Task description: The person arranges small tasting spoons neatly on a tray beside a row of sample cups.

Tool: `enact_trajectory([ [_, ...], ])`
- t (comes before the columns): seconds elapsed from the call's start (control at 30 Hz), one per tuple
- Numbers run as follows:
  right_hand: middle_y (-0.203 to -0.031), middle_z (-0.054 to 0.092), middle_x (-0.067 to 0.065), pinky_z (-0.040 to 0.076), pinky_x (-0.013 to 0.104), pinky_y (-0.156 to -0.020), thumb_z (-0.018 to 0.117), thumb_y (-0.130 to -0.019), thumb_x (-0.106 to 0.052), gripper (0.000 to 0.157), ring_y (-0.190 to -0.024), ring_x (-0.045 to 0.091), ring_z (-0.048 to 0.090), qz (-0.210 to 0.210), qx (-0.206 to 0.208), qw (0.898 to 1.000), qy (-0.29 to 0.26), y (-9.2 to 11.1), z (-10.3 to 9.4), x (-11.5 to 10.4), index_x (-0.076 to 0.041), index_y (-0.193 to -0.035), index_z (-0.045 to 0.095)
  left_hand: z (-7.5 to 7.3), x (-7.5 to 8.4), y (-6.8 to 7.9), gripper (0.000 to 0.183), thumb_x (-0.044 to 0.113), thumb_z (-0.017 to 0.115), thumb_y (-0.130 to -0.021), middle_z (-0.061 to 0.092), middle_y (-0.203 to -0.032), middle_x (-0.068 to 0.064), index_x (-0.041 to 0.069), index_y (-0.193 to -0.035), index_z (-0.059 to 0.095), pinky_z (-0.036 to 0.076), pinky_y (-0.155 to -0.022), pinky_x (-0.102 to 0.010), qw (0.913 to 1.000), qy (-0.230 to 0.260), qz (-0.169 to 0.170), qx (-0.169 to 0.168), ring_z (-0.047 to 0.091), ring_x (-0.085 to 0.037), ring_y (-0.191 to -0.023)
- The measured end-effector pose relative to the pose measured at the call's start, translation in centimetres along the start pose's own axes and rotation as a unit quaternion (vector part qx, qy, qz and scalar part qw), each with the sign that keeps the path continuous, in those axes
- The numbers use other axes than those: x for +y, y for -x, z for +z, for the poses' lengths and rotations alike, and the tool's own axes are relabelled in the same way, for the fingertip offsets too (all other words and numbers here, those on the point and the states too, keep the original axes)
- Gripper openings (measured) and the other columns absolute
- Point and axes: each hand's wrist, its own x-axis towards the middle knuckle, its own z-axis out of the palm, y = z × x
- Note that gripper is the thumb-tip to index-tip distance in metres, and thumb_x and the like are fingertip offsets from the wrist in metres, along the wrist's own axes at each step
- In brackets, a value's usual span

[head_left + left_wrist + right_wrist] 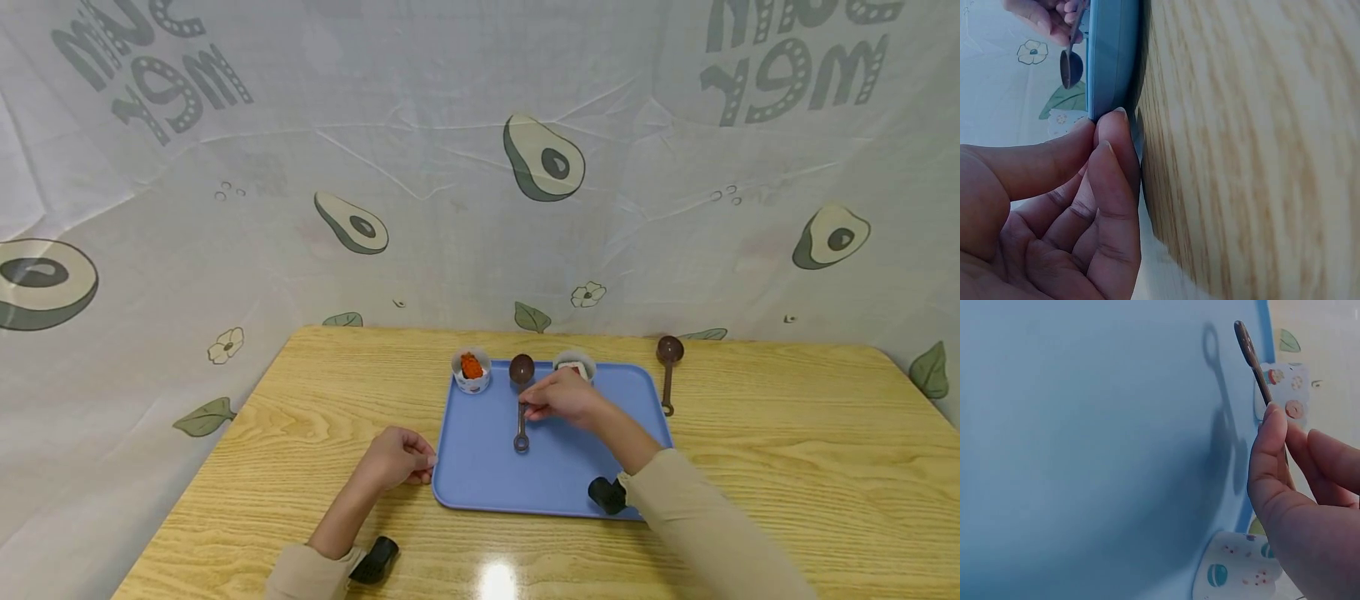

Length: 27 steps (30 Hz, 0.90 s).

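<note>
My right hand [564, 397] pinches the handle of a brown scoop-like spoon [522, 368] over the blue tray [480, 467]. In the right wrist view, thumb and fingers hold the spoon handle [1262, 381] midway, and its shadow falls on the tray. At the tray's left edge is my left hand [397, 457]. The left wrist view has its thumb and index finger pinching the tray's rim [1113, 62]. A patterned paper cup [472, 386] holding something orange-red stands at the tray's back left corner. Behind my right hand, a second paper cup [587, 361] with white and red contents is partly hidden.
Another brown spoon [670, 350] lies on the wooden table [787, 442] beyond the tray's right side. A white cloth [450, 275] printed with avocados hangs behind the table's back edge. Black wrist straps or mounts [375, 560] sit at both cuffs.
</note>
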Motion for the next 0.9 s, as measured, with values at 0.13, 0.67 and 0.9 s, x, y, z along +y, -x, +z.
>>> enact_trajectory([
  [0.13,-0.103,0.061,0.026,0.054,0.029,-0.067,0.048,-0.091,0.007,0.023,-0.066,0.012,0.061,0.007,0.018,1.000,0.012,-0.28,0.36,0.39,0.019,-0.108,0.057,0.05,-0.13,-0.09,0.006,-0.008,0.061,-0.082,0.059,-0.060,-0.008,-0.008,-0.077,0.063,0.053,-0.053,-0.029,1.0000,0.001,0.002,-0.002,0.059,-0.016,-0.054],
  [0.67,-0.110,0.057,0.028,0.053,0.029,-0.066,0.048,-0.091,0.005,0.023,-0.066,0.013,0.061,0.012,0.019,1.000,0.003,-0.20,0.47,0.85,0.018,-0.109,0.057,-0.03,-0.24,-0.02,0.005,-0.008,0.060,-0.082,0.060,-0.060,-0.009,-0.008,-0.077,0.063,0.053,-0.054,-0.030,0.9999,0.007,0.008,-0.011,0.060,-0.016,-0.055],
  [0.9,-0.110,0.057,0.027,0.053,0.029,-0.066,0.048,-0.092,0.004,0.024,-0.065,0.013,0.060,0.007,0.013,1.000,0.007,-0.02,0.35,0.90,0.017,-0.109,0.057,-0.03,-0.26,0.03,0.005,-0.008,0.060,-0.082,0.060,-0.061,-0.009,-0.009,-0.078,0.062,0.053,-0.054,-0.029,0.9998,0.008,0.014,-0.014,0.060,-0.016,-0.056],
])
